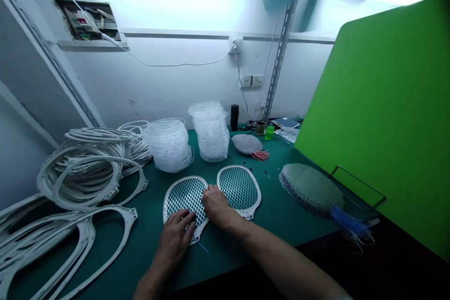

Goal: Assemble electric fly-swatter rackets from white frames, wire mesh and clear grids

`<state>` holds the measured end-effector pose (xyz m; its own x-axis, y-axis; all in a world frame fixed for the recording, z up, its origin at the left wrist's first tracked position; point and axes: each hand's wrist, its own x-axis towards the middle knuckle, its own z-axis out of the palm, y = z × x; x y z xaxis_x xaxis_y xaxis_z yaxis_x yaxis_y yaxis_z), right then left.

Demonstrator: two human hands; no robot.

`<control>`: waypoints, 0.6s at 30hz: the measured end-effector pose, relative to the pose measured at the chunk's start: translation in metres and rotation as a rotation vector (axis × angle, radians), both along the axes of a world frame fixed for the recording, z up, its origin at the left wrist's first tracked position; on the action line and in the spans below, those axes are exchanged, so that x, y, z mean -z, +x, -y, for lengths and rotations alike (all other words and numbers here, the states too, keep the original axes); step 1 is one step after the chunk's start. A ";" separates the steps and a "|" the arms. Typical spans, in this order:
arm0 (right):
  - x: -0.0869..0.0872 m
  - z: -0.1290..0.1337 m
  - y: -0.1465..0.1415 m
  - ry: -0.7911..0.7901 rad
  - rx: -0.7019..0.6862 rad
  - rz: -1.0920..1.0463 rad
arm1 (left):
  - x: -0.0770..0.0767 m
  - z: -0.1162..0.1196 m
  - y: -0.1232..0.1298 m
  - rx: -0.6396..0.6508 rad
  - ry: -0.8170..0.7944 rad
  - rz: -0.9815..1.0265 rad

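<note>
Both forearms reach in from 6 o'clock. The left hand (174,239) lies open on the left of two white-rimmed mesh grids (185,195); the right hand (215,206) curls over its edge (whether it grips, I cannot tell). Two clear stacks (211,131) stand at 12 o'clock, white frames (84,173) heaped at 9 o'clock.

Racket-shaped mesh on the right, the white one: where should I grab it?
Probably by the short white neck of the racket-shaped mesh, coming from the near side, just right of the right hand. The neck sticks out from the rim toward the person, so fingers can close around it without pressing the thin grid.
</note>
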<state>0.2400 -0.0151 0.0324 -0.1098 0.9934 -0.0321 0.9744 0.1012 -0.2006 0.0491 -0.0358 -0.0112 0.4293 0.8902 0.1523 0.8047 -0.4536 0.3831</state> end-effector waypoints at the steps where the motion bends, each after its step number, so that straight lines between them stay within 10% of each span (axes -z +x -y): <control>1: 0.000 -0.001 0.001 -0.009 -0.012 0.005 | 0.001 -0.001 0.000 0.001 -0.003 -0.012; 8: -0.001 -0.005 -0.006 -0.035 -0.064 -0.001 | 0.004 -0.006 0.001 -0.010 -0.042 -0.081; 12: -0.013 0.022 0.044 0.330 -0.070 -0.265 | 0.008 -0.009 -0.001 -0.011 -0.070 -0.092; 18: -0.092 0.137 0.232 0.623 0.778 -0.143 | 0.018 -0.013 -0.003 0.011 0.003 -0.013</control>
<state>0.4722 -0.1518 0.1240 0.6141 0.6261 0.4805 0.7855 -0.4259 -0.4490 0.0464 -0.0226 -0.0297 0.4413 0.8850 0.1487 0.8046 -0.4636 0.3712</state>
